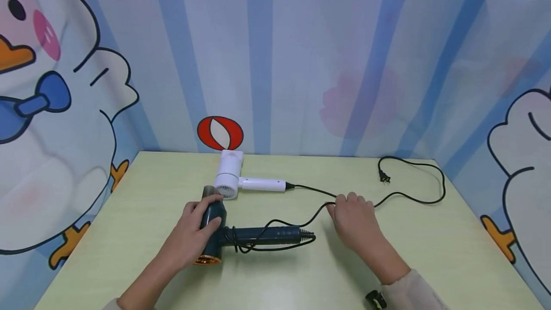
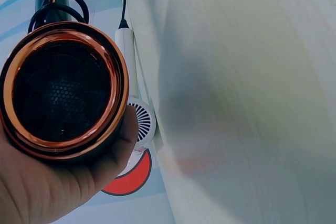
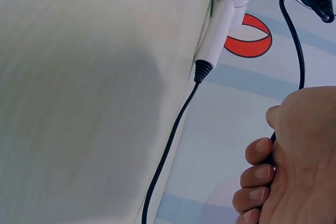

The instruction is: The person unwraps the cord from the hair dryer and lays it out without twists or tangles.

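Note:
A dark teal hair dryer (image 1: 275, 235) with a copper-coloured end ring lies in my left hand (image 1: 185, 240), which grips it round the barrel. Its black cord is looped about the handle near the barrel. From the handle's end the cord (image 3: 297, 40) runs to my right hand (image 1: 355, 221); in the right wrist view the fingers curl round it. Behind the dark dryer, a white hair dryer (image 1: 262, 184) rests on the table, its handle pointing right. The white dryer's black cord (image 1: 312, 189) leads toward the right hand, where part of it is hidden.
On the right of the pale table (image 1: 430, 252), a black cord (image 1: 419, 200) curves round to a two-pin plug (image 1: 384, 176). Which dryer it belongs to is hard to tell. A printed cartoon curtain (image 1: 292, 61) hangs behind the table.

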A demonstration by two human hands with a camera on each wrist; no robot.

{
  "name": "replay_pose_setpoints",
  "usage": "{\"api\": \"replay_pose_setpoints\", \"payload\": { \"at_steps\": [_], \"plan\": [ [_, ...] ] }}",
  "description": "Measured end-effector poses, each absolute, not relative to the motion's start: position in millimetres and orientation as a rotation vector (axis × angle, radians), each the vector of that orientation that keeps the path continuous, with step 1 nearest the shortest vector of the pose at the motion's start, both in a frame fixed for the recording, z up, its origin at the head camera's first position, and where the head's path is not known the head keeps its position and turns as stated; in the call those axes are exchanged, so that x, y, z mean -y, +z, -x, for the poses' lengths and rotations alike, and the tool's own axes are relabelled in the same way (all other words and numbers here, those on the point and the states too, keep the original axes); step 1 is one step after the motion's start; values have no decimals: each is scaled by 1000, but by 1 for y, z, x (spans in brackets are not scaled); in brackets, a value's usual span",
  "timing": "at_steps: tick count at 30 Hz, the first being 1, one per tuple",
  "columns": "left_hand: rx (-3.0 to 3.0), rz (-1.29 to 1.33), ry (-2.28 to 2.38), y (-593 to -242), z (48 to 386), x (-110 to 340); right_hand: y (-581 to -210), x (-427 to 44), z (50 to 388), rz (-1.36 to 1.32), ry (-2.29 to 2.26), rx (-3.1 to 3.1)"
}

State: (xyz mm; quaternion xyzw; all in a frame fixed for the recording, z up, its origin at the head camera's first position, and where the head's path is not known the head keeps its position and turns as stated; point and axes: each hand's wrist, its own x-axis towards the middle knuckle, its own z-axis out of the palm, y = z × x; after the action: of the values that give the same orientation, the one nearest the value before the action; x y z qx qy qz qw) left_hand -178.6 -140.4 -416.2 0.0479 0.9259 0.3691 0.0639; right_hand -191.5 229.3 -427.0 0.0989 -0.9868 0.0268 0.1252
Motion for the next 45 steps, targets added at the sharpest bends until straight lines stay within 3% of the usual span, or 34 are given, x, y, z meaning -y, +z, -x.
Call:
{"api": "replay_pose_setpoints", "payload": {
  "at_steps": [18, 45],
  "plan": [
    [-2805, -122, 1103, -417, 180, 140, -412, -230, 189, -335, 5, 2777],
    [-2828, -103, 1085, -419, 183, 141, -390, -227, 151, -391, 90, 2718]
  ]
}}
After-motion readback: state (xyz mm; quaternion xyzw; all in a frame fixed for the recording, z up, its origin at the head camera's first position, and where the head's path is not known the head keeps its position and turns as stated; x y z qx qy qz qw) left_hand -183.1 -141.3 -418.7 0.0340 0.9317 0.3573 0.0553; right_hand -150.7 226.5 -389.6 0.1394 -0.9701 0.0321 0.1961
